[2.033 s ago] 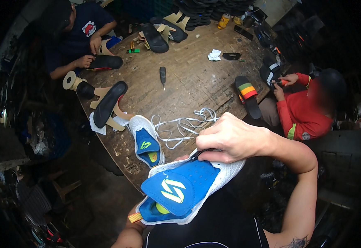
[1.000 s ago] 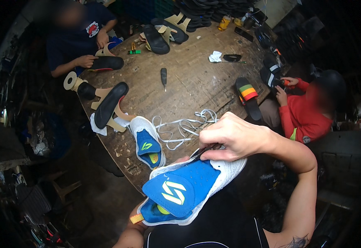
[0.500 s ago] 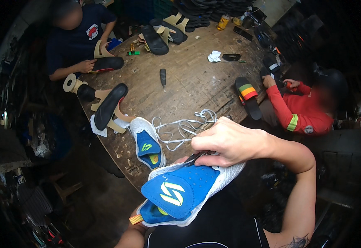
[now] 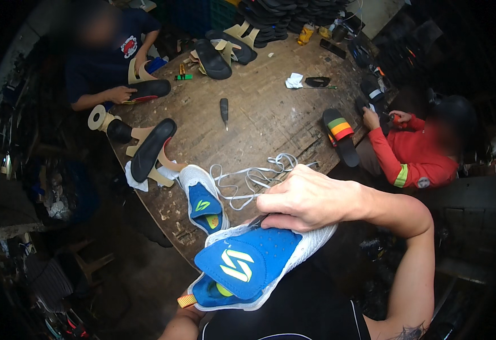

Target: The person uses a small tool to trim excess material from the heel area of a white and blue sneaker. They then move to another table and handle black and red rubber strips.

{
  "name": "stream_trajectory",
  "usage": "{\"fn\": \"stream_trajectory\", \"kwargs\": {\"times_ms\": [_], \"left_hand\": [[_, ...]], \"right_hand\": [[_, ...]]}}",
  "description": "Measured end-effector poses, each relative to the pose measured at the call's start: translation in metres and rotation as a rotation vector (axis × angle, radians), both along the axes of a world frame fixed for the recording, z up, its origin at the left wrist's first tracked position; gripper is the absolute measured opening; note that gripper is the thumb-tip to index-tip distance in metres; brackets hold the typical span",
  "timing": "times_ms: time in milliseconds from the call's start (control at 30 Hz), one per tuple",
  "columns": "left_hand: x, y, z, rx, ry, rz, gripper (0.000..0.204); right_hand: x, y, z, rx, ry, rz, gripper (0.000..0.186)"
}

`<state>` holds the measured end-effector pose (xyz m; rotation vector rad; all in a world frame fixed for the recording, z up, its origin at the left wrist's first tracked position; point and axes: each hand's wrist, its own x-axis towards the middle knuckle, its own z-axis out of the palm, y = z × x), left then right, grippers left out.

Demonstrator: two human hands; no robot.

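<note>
A white and blue sneaker (image 4: 285, 243) with a green mark on its blue tongue is held above the near table edge. Mostly hidden beneath it, my left hand (image 4: 186, 313) holds it; a bit shows by the heel tab. Over the shoe's far edge, my right hand (image 4: 310, 198) is closed, thumb and fingers pinching a small dark tool (image 4: 256, 222). That tool lies against the shoe's upper; its kind is too covered to tell. The matching sneaker (image 4: 203, 198) stands on the table just beyond, beside loose grey shoelaces (image 4: 248, 181).
On the wooden table (image 4: 259, 124) lie an awl (image 4: 224, 113), a striped slide sandal (image 4: 341, 133), a black sole with beige straps (image 4: 154, 150) and a tape roll (image 4: 97, 117). Two people sit at the table: a dark sleeve (image 4: 146, 22) far left, a red sleeve (image 4: 387, 153) right.
My right hand has shifted slightly left along the shoe's edge, and the dark tool with it. The sneaker stays almost in place.
</note>
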<state>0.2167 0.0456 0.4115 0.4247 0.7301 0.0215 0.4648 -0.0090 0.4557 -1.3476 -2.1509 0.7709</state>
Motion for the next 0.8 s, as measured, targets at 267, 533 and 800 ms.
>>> {"fn": "stream_trajectory", "kwargs": {"times_ms": [267,533,800], "left_hand": [[0.005,0.001,0.004,0.009,-0.006,-0.016,0.049],[0.004,-0.001,0.008,0.015,-0.012,-0.034,0.050],[0.004,-0.001,0.007,0.027,-0.013,-0.039,0.050]], "right_hand": [[0.009,-0.002,0.000,0.013,-0.015,-0.035,0.027],[0.007,-0.002,0.003,-0.089,-0.001,-0.053,0.031],[-0.006,-0.004,0.004,0.037,-0.109,-0.027,0.029]]}}
